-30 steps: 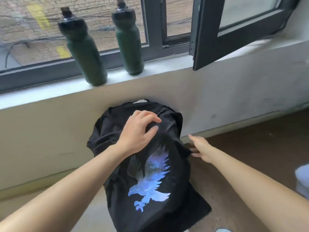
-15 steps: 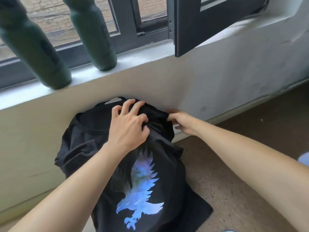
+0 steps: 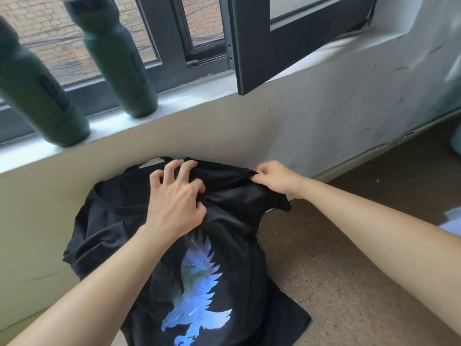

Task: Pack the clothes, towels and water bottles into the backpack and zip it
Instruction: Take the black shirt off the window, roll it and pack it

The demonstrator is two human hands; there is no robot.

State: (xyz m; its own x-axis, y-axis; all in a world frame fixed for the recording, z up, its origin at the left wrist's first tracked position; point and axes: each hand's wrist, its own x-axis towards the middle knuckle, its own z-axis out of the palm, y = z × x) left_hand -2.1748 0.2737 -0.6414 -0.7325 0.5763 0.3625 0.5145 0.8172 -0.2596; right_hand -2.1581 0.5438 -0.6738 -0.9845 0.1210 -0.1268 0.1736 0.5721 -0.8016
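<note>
Black T-shirt [image 3: 129, 236] lies on floor [image 3: 336, 283] against wall under window sill [image 3: 199, 94], draped over some bulk. Whether backpack is beneath, cannot tell. Judged soft, light, limp; will sag, so best taken at collar or shoulders with both hands. Blue eagle print [image 3: 197, 290] on front.

First water bottle [image 3: 42, 96] and second water bottle [image 3: 122, 61] are dark green, upright on sill – probably rigid, heavier.

Left hand [image 3: 174, 196] claws into fabric near collar – right hand [image 3: 274, 179] pinches fold at shoulder.
</note>
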